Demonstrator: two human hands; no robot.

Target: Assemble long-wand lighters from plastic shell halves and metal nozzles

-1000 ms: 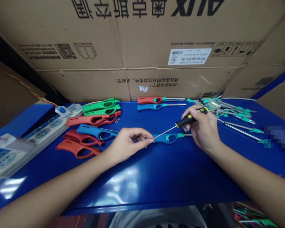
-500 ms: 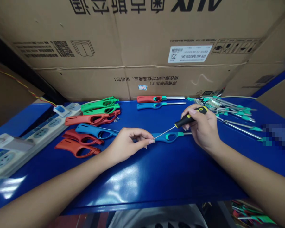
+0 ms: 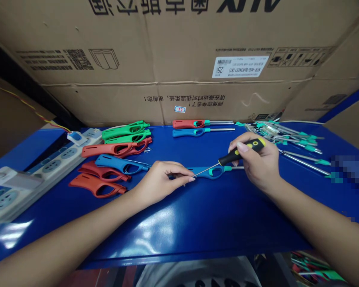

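My right hand (image 3: 259, 161) grips the black and yellow handle of a screwdriver (image 3: 242, 152), its thin shaft slanting down to the left. At the shaft's tip, the thumb and fingers of my left hand (image 3: 164, 179) are pinched together. Whatever small thing sits between those fingertips is too small to make out. A blue long-necked lighter (image 3: 208, 172) with a teal trigger and metal tube lies flat on the table behind the shaft. My left hand covers its rear end.
Green, red and blue lighter shells (image 3: 107, 149) lie at left beside a white power strip (image 3: 52, 165). A red lighter (image 3: 188, 124) and another blue lighter (image 3: 188, 132) lie at the back. Metal tubes with teal parts (image 3: 299, 141) pile up at right. A cardboard box (image 3: 179, 48) stands behind.
The screwdriver handle in my right hand has shifted slightly right and tilted lower, making the shaft flatter. My left hand's pinch has stayed nearly in place at the tip.
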